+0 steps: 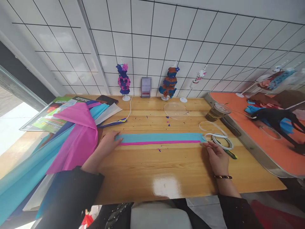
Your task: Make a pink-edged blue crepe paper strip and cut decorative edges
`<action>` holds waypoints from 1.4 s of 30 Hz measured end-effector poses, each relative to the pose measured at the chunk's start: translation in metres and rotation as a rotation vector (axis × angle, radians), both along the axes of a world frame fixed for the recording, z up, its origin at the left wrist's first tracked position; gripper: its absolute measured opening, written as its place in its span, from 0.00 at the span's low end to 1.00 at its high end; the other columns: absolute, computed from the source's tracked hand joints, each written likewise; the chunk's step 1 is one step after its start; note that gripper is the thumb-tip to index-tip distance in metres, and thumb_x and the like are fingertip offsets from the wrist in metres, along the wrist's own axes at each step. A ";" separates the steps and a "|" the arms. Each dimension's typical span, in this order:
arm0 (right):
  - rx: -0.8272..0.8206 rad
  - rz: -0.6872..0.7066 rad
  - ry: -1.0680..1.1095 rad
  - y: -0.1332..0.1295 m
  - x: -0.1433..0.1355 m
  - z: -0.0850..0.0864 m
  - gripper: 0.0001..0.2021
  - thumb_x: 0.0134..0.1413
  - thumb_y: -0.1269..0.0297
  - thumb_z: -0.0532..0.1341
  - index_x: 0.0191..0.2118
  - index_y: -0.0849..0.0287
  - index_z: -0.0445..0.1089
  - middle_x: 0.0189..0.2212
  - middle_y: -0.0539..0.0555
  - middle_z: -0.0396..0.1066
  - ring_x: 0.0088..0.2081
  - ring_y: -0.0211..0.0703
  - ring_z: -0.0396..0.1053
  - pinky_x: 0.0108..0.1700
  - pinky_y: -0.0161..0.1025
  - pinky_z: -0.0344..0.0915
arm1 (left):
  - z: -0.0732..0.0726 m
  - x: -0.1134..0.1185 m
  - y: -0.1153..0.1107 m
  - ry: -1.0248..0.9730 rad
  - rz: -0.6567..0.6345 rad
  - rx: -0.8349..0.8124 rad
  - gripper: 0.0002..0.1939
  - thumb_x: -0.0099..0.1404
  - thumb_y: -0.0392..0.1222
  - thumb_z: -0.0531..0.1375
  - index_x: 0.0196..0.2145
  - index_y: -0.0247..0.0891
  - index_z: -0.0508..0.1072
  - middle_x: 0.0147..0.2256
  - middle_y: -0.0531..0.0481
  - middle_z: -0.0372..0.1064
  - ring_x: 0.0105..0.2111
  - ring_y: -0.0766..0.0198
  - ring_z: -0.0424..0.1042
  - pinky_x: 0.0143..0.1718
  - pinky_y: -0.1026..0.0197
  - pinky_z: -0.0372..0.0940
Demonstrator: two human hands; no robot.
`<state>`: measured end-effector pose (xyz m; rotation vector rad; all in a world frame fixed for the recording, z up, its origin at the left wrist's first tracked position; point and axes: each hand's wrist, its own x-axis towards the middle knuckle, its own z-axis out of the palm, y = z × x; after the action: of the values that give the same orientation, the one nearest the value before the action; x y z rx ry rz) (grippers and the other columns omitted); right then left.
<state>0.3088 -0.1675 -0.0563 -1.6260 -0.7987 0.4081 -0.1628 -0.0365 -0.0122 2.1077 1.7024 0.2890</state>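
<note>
As the blue-and-pink strip (pixel 159 138) lies lengthwise on the table (pixel 147 178), I seem to be straightening it, my left hand (pixel 111 140) and right hand (pixel 218 156) at opposite ends; whether the fingers pinch it, I cannot tell. Next likely calls for even tension.

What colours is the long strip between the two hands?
The strip is light blue with a bright pink near edge, seen in the head view.

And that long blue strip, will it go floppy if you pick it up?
Probably floppy: the blue strip looks thin and long, so its middle may sag. It seems light too, with little visible thickness, like the draped pink sheet.
</note>
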 end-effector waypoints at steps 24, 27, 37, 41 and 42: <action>-0.079 0.030 -0.129 0.002 -0.002 0.000 0.15 0.43 0.60 0.59 0.38 0.61 0.68 0.33 0.58 0.73 0.40 0.49 0.71 0.51 0.54 0.60 | 0.023 -0.007 0.001 0.057 -0.137 -0.222 0.14 0.52 0.50 0.55 0.33 0.39 0.71 0.36 0.49 0.71 0.37 0.56 0.68 0.37 0.61 0.60; -0.079 0.037 -0.143 0.002 -0.004 0.001 0.15 0.44 0.60 0.59 0.39 0.62 0.68 0.33 0.58 0.73 0.41 0.49 0.70 0.51 0.54 0.60 | 0.023 -0.011 0.003 0.047 -0.131 -0.233 0.16 0.52 0.52 0.55 0.33 0.39 0.71 0.36 0.49 0.71 0.36 0.57 0.69 0.36 0.61 0.61; 0.007 -0.007 -0.120 0.004 -0.006 0.003 0.16 0.44 0.59 0.59 0.38 0.64 0.67 0.33 0.60 0.73 0.38 0.47 0.71 0.47 0.52 0.63 | 0.019 -0.022 0.012 0.025 -0.163 -0.275 0.18 0.51 0.56 0.54 0.29 0.38 0.71 0.29 0.49 0.70 0.29 0.58 0.67 0.30 0.61 0.58; -0.007 -0.011 -0.157 0.004 -0.006 0.002 0.16 0.44 0.59 0.58 0.39 0.63 0.67 0.33 0.59 0.74 0.37 0.46 0.71 0.45 0.49 0.64 | 0.018 -0.021 0.013 0.035 -0.188 -0.269 0.18 0.52 0.55 0.53 0.29 0.38 0.71 0.28 0.49 0.70 0.29 0.58 0.66 0.31 0.61 0.58; -0.010 -0.020 -0.164 0.004 -0.005 0.002 0.16 0.45 0.59 0.58 0.39 0.64 0.68 0.33 0.59 0.74 0.37 0.46 0.71 0.45 0.49 0.65 | 0.019 -0.021 0.012 0.030 -0.187 -0.271 0.19 0.52 0.56 0.53 0.30 0.38 0.71 0.29 0.49 0.70 0.29 0.58 0.66 0.31 0.61 0.58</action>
<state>0.3035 -0.1636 -0.0542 -1.6909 -0.9037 0.2667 -0.1836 -0.0248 0.0068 2.0555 1.4541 -0.0286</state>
